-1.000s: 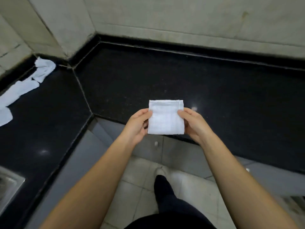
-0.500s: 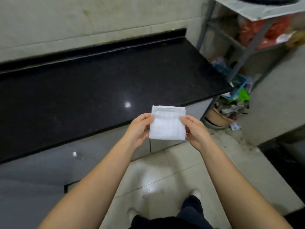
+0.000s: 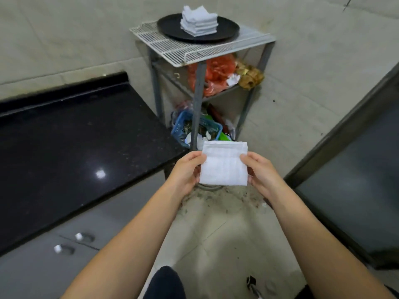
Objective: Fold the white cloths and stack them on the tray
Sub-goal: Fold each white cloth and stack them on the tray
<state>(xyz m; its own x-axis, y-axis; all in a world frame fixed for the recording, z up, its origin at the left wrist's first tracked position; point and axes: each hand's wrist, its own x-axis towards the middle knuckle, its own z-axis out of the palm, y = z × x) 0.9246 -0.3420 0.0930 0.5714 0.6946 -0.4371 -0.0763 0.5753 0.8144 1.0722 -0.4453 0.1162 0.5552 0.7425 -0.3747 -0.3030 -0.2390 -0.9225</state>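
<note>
Since a second ago my view has swung off the black polished stone counter (image 3: 71,147) toward the grey metal rack with a white wire-grid top (image 3: 194,50), while the folded white square cloth (image 3: 224,164) has kept its place between my hands. My left hand (image 3: 186,172) pinches the cloth's left edge, thumb on top near the upper corner, the other fingers tucked behind where I cannot see them. My right hand (image 3: 262,174) pinches the right edge the same way, thumb on the front face, fingers curled behind. Cloth hangs flat and upright in the air, over the floor, just past the counter's end, touching nothing but my fingers. Step in hand, as I judge it: folding is done and this piece is being carried to the stack. Next move calls for reaching up and forward to the round black tray (image 3: 168,29) on the rack top and laying the square level on the stack of folded white cloths (image 3: 199,21) with edges lined up, since the top layers there look a little skewed. Tray holds only that stack, set near its middle. Lower down, the rack's middle shelf holds an orange plastic bag (image 3: 216,72) and some brown crumpled stuff; below, a blue plastic basket (image 3: 181,126) holds mixed small clutter I cannot identify.
</note>
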